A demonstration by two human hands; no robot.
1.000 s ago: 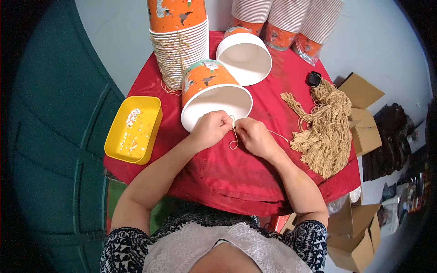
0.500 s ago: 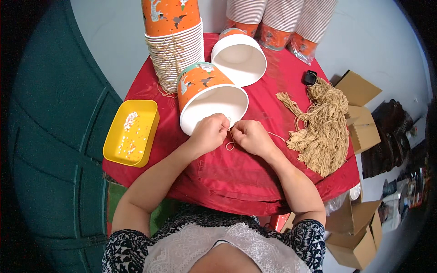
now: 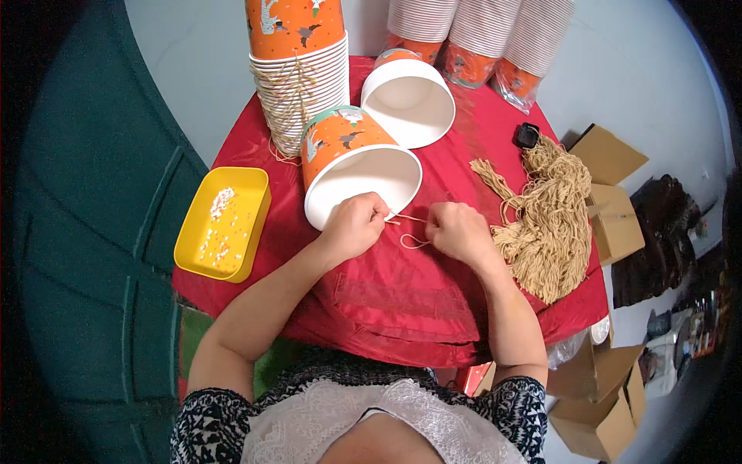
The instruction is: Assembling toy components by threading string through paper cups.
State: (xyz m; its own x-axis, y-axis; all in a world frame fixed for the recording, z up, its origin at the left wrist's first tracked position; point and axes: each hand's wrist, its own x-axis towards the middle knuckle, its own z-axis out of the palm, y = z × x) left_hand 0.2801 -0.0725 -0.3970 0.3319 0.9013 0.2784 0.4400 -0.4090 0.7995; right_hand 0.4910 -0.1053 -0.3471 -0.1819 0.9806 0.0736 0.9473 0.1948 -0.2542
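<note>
Tan, limp twine strand (image 3: 410, 224): your left hand (image 3: 354, 226) and right hand (image 3: 457, 230) each pinch an end, stretched just above the red tablecloth (image 3: 402, 294). Light, floppy; grip near the ends. Beyond: tipped orange paper bucket (image 3: 357, 166), touching your left hand.

A tipped paper bucket (image 3: 357, 166) is seen lying on a cloth-covered table (image 3: 402, 301), with a second bucket (image 3: 408, 100) on its side behind it. A tall stack of buckets (image 3: 300, 77) is placed behind and to the left. A tray (image 3: 222, 224) is set at the table's left edge, a bundle of twine (image 3: 549, 220) to the right. Cardboard boxes (image 3: 610, 193) are stacked beyond the right edge.
</note>
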